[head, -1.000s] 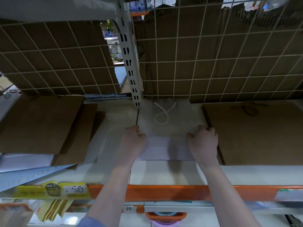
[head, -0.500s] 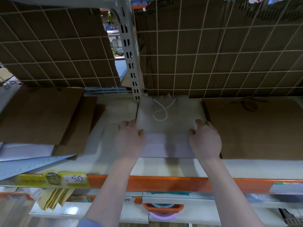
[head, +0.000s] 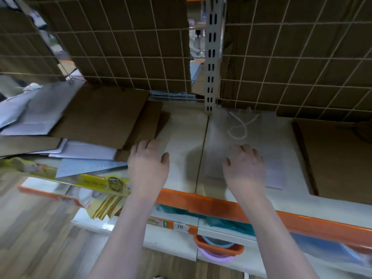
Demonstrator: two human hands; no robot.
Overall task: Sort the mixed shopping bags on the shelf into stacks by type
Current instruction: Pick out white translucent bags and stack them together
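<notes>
Step in hand, as judged: between bags, with the right hand (head: 244,165) lying loosely open on the grey bag (head: 259,137) mid-shelf and the left hand (head: 148,162) relaxed, empty, beside the mixed pile (head: 84,125); next, grip one pile bag.

Dim, cool indoor light falls from above and in front, leaving the shelf (head: 183,125) pale and the cardboard backing (head: 128,43) dark. A soft shadow (head: 193,164) lies on the shelf between the left hand (head: 148,164) and the right hand (head: 244,168). The whole frame is smeared by motion blur; the pale bag (head: 251,137) and the papers (head: 26,111) at left lose their edges. Wide-angle distortion bends the wire grid (head: 291,57) and tilts the orange rail (head: 221,206). No glare shows.
</notes>
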